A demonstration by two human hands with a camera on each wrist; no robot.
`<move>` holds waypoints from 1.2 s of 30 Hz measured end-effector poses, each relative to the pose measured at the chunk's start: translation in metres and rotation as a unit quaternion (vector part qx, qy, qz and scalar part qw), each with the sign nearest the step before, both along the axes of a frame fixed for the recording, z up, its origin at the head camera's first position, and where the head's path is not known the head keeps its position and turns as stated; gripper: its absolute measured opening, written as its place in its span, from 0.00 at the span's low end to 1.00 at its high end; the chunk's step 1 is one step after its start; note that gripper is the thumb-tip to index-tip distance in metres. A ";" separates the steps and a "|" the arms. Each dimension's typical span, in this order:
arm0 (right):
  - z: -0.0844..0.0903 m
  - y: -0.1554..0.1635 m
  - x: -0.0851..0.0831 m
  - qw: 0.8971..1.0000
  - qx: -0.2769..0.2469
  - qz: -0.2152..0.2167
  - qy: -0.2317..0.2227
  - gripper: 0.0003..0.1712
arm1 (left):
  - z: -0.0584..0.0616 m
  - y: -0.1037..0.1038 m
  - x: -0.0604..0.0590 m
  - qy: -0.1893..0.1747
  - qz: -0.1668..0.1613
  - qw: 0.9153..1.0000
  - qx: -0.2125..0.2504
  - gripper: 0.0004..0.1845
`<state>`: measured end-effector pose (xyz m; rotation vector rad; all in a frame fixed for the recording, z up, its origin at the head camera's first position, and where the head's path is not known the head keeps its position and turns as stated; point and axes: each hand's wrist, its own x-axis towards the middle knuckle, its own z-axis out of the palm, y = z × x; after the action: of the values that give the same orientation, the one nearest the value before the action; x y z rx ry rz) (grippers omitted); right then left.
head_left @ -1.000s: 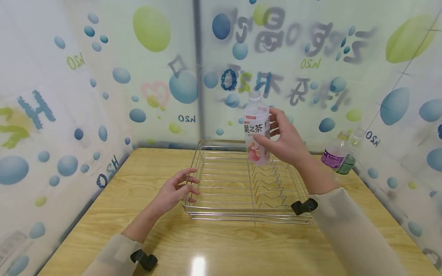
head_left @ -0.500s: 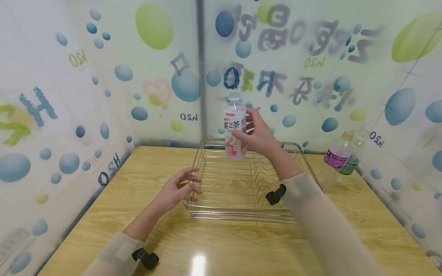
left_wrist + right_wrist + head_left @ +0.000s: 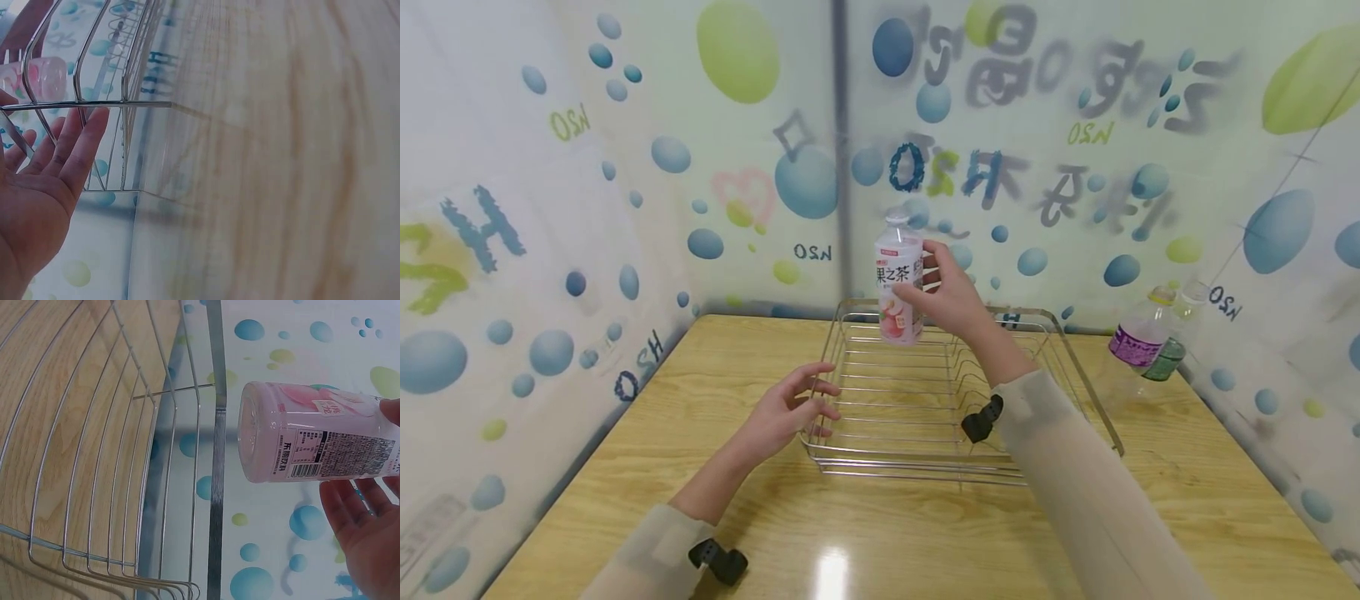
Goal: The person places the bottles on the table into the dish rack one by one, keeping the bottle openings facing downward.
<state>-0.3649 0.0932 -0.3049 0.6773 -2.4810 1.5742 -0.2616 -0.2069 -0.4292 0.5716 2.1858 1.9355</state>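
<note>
A: From the head view, what do you get?

B: The right hand (image 3: 953, 293) grips a pink bottle (image 3: 898, 281) upright, fingers curled round its label, above the far part of the wire rack (image 3: 1078, 379). The left hand (image 3: 782, 412) rests at the rack's near left corner, fingers spread and fairly straight, holding nothing. The rack sits on the wooden counter (image 3: 715, 367). Two more bottles (image 3: 1146, 342) stand at the counter's far right, by the bubble-printed wall (image 3: 625, 167), well apart from the rack.

A: And the left wrist view?

B: It shows what the head view cannot: the left hand (image 3: 37, 187) from the palm side, fingers (image 3: 84, 147) straight and together, tips at the rack's rim wire (image 3: 94, 105). Whether they touch it I cannot tell. The pink bottle (image 3: 47, 76) shows only as a blur through the wires.

A: Right wrist?

B: The bottle's (image 3: 312, 440) base and barcode side, hanging clear above the rack wires (image 3: 125, 487), not touching them. The right hand's (image 3: 369, 531) palm sits behind it; the rack's end frame (image 3: 215, 456) crosses just beside the bottle's base.
</note>
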 end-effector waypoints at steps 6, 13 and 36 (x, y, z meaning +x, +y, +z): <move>0.002 0.001 0.003 1.000 0.003 0.002 0.009 0.45 | 0.000 0.000 0.000 0.009 -0.004 1.000 0.002 0.31; 0.009 0.003 0.009 1.000 0.008 0.008 0.012 0.45 | -0.001 -0.002 0.000 0.030 0.004 0.999 -0.012 0.31; 0.023 0.030 0.059 0.988 0.118 0.055 0.078 0.44 | 0.075 0.029 -0.010 0.210 0.087 0.969 -0.100 0.31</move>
<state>-0.3062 0.1230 -0.2814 0.9457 -2.5725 1.2155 -0.2714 -0.1783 -0.3540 0.8432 2.7339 1.7674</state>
